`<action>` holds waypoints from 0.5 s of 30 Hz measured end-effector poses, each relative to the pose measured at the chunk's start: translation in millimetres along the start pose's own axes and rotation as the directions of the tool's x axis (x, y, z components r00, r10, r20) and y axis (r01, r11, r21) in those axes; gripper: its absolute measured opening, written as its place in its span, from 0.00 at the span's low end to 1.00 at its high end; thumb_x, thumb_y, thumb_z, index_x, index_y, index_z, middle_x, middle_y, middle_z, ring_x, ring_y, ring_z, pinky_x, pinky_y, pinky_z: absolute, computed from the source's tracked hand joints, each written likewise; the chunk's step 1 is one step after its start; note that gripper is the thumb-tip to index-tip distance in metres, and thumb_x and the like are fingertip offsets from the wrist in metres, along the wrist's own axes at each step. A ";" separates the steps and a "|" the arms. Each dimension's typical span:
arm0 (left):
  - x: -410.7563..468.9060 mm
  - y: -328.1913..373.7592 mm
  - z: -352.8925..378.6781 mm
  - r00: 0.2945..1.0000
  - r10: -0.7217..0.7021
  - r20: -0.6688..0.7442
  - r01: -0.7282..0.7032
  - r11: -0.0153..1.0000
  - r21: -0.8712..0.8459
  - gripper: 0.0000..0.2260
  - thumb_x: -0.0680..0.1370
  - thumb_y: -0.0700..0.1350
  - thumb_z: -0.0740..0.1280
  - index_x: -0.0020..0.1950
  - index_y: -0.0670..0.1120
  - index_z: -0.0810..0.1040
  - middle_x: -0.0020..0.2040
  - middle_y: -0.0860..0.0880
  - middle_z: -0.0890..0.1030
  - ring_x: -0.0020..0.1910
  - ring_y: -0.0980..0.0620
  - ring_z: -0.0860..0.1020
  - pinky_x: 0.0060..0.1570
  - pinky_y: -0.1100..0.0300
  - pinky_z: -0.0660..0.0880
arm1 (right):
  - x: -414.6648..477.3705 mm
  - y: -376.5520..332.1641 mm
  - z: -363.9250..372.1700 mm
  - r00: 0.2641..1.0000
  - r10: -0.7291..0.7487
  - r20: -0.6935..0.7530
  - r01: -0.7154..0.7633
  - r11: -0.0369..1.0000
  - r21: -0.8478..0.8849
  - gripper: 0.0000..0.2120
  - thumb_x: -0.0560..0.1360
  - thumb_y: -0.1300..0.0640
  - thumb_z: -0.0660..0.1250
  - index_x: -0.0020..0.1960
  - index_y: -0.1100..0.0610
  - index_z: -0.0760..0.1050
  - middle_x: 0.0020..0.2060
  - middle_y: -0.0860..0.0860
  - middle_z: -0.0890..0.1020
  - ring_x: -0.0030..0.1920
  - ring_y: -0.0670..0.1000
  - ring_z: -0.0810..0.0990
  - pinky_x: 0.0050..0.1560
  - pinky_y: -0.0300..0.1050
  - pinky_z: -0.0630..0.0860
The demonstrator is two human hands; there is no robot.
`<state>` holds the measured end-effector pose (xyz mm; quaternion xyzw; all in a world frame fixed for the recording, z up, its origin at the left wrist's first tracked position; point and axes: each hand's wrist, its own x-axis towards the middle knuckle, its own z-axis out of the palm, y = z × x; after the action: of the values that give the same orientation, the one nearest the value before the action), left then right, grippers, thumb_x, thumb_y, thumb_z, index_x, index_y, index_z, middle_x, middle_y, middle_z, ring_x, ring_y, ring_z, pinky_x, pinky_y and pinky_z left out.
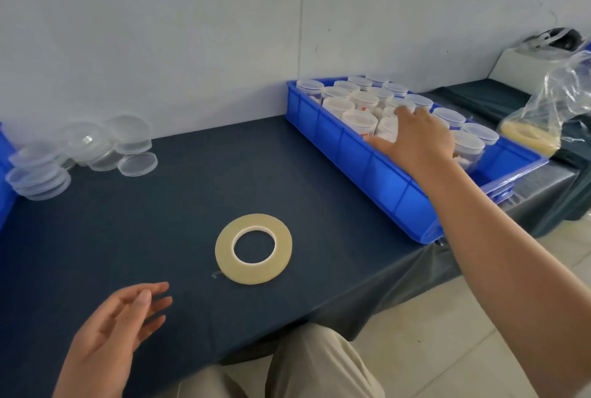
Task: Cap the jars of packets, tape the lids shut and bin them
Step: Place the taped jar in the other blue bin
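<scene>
Reaching out, the right hand (415, 138) lies spread over the jars (359, 119) in the bin (351, 154), fingers straight, gripping nothing visible. Best to press lightly so each jar seats upright in its row. The left hand (108, 340) hangs loose and empty. The jars are clear, lidded and close-packed. Tape (224, 250) lies flat on the desk (160, 221), with spare lids (128, 138) far left.

Right hand (415, 138) over binned jars (358, 119), tape (253, 248)

Tape roll (253, 248) mid-table (192, 192); lids (86, 151) far left, bin (367, 170) w/ jars (359, 119) right.
</scene>
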<state>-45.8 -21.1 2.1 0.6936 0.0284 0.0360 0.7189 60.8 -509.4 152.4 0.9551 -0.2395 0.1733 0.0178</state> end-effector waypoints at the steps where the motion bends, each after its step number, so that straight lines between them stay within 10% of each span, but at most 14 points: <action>1: -0.9 1.1 -0.6 1.000 -0.009 -0.007 0.009 1.000 -0.003 0.10 0.78 0.50 0.68 0.52 0.49 0.87 0.57 0.45 0.88 0.55 0.47 0.87 0.49 0.55 0.85 | -5.7 -13.7 -6.1 0.998 -0.051 -0.041 0.054 0.996 0.066 0.35 0.77 0.29 0.65 0.72 0.54 0.71 0.65 0.59 0.77 0.63 0.66 0.79 0.49 0.56 0.74; 7: -7.9 9.9 -0.7 0.998 -0.021 -0.056 0.022 0.999 0.026 0.09 0.80 0.49 0.67 0.50 0.52 0.87 0.52 0.45 0.88 0.49 0.47 0.87 0.48 0.56 0.86 | -82.4 -126.9 -28.1 0.918 -0.367 -0.149 0.375 0.683 0.627 0.12 0.80 0.38 0.67 0.56 0.44 0.80 0.38 0.44 0.79 0.41 0.44 0.78 0.42 0.44 0.75; 11: -13.7 11.7 -8.3 0.998 -0.012 -0.057 0.018 0.996 0.091 0.10 0.83 0.47 0.67 0.48 0.56 0.87 0.45 0.45 0.87 0.39 0.52 0.84 0.43 0.57 0.81 | -179.6 -208.9 7.3 0.867 -0.485 0.116 0.058 0.329 0.942 0.15 0.83 0.42 0.65 0.45 0.50 0.82 0.30 0.42 0.74 0.32 0.44 0.73 0.36 0.39 0.69; 15: -21.7 15.1 -17.4 1.000 0.008 -0.012 -0.005 0.971 0.240 0.13 0.87 0.45 0.64 0.50 0.55 0.86 0.35 0.46 0.81 0.29 0.54 0.74 0.32 0.65 0.73 | -254.9 -257.8 54.5 0.739 -0.657 0.151 0.151 0.379 0.913 0.21 0.87 0.45 0.62 0.42 0.58 0.79 0.32 0.50 0.78 0.35 0.51 0.75 0.40 0.54 0.74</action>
<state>-69.1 -5.2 16.4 0.7751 0.0348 0.0392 0.6296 -12.4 -172.7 27.3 0.8690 0.1360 0.0066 -0.4758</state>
